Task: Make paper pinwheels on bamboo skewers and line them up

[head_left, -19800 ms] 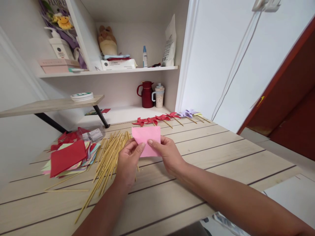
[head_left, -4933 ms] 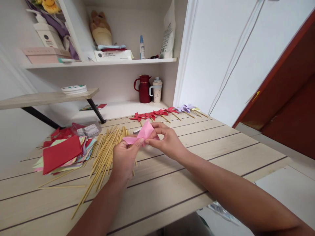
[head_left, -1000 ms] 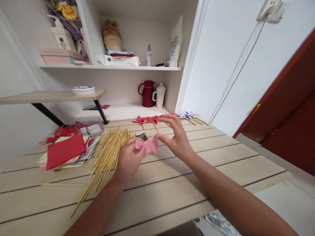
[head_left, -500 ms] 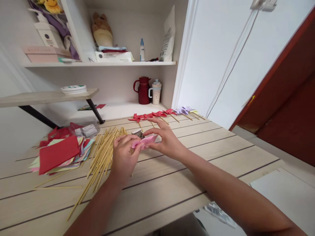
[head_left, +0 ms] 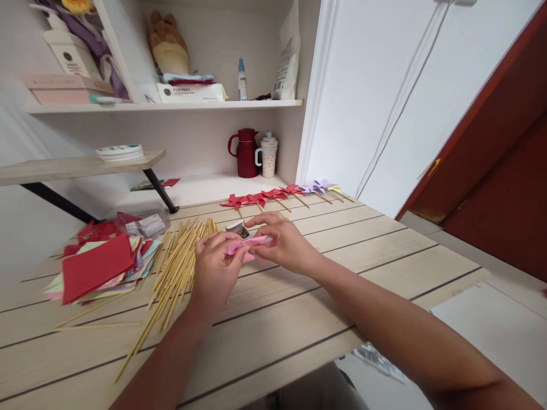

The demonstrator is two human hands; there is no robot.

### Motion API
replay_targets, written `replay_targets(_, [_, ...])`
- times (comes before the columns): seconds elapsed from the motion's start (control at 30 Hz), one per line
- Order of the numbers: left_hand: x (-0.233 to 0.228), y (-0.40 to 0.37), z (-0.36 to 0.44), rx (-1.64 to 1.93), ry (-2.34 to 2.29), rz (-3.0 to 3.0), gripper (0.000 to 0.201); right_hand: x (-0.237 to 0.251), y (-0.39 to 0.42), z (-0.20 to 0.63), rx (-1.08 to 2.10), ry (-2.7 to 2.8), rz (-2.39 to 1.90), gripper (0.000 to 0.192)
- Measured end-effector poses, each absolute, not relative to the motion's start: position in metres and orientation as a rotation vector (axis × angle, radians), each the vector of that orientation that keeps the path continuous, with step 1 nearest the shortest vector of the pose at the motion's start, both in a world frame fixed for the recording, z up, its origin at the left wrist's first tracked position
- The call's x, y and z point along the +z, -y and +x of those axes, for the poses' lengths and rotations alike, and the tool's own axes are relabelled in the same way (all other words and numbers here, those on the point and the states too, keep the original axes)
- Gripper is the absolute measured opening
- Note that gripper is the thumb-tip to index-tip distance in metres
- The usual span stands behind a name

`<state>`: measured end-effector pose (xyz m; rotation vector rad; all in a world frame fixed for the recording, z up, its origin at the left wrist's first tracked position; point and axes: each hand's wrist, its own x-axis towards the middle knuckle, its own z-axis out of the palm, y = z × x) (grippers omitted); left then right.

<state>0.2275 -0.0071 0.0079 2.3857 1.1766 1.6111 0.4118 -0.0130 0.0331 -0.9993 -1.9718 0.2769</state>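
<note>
1. Head view, the grip: both of our hands pinch the folded pink paper (head_left: 247,248) between them. Our left hand (head_left: 213,273) closes its thumb and fingers on the near left end, and our right hand (head_left: 285,244) presses its fingertips down on the far right end.

2. Head view, where the piece sits: the pink paper is low over the wooden table (head_left: 384,256), at the middle of its near half, just right of the spread of bamboo sticks (head_left: 175,273). A small metal thing (head_left: 238,229) lies just behind it; we cannot tell what it is.

3. Head view, doing it well: we judge that the folded flaps want holding at the centre, so we should keep the left pinch firm while the right fingertips gather the corners, and press flat rather than crush the curls.

4. Head view, surroundings: the stack of coloured paper squares (head_left: 98,265) lies well to the left, with a red sheet on top. The finished pinwheels (head_left: 273,196), red and then lilac, lie in a row along the far edge. We should keep our forearms off the sticks so they do not roll.
</note>
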Motion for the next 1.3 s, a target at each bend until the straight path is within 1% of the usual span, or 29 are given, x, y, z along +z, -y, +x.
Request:
replay_targets(0.17, [0.01, 0.009, 0.228, 1.54, -1.209, 2.302, 0.009, 0.033, 0.014, 0.408, 0.407, 1.881, -1.004, 0.003])
replay_targets(0.23, [0.012, 0.01, 0.229, 1.522, -1.229, 2.263, 0.007, 0.033, 0.014, 0.407, 0.501, 1.814, -1.019, 0.009])
replay_targets(0.27, [0.013, 0.011, 0.23, 1.53, -1.234, 2.231, 0.012, 0.033, 0.014, 0.406, 0.558, 1.773, -1.031, 0.012])
replay_targets(0.3, [0.013, 0.012, 0.23, 1.553, -1.233, 2.19, 0.023, 0.034, 0.014, 0.406, 0.63, 1.724, -1.041, 0.013])
replay_targets(0.4, [0.015, 0.011, 0.228, 1.736, -1.188, 1.968, 0.063, 0.035, 0.014, 0.404, 0.945, 1.522, -1.0, 0.021])
replay_targets(0.43, [0.014, 0.01, 0.227, 1.798, -1.167, 1.858, 0.072, 0.035, 0.015, 0.404, 1.044, 1.446, -0.961, 0.023])
replay_targets(0.5, [0.013, 0.007, 0.224, 1.847, -1.115, 1.608, 0.081, 0.035, 0.015, 0.402, 1.172, 1.316, -0.881, 0.027])
replay_targets(0.6, [0.011, 0.003, 0.224, 1.676, -0.989, 1.292, 0.077, 0.035, 0.014, 0.399, 1.215, 1.187, -0.845, 0.028])
replay_targets(0.7, [0.011, 0.005, 0.228, 1.47, -0.855, 1.199, 0.074, 0.034, 0.013, 0.397, 1.219, 1.146, -0.833, 0.031])
replay_targets(0.9, [0.015, 0.015, 0.238, 1.341, -0.638, 1.217, 0.053, 0.031, 0.016, 0.392, 1.231, 1.181, -0.758, 0.03])
replay_targets(1.07, [0.017, 0.017, 0.24, 1.334, -0.681, 1.099, 0.037, 0.027, 0.016, 0.39, 1.221, 1.18, -0.774, 0.031])
replay_targets(1.13, [0.017, 0.017, 0.241, 1.348, -0.698, 1.08, 0.036, 0.025, 0.015, 0.39, 1.223, 1.192, -0.777, 0.032])
replay_targets(1.3, [0.014, 0.016, 0.242, 1.325, -0.746, 1.085, 0.04, 0.023, 0.015, 0.388, 1.243, 1.207, -0.767, 0.031])
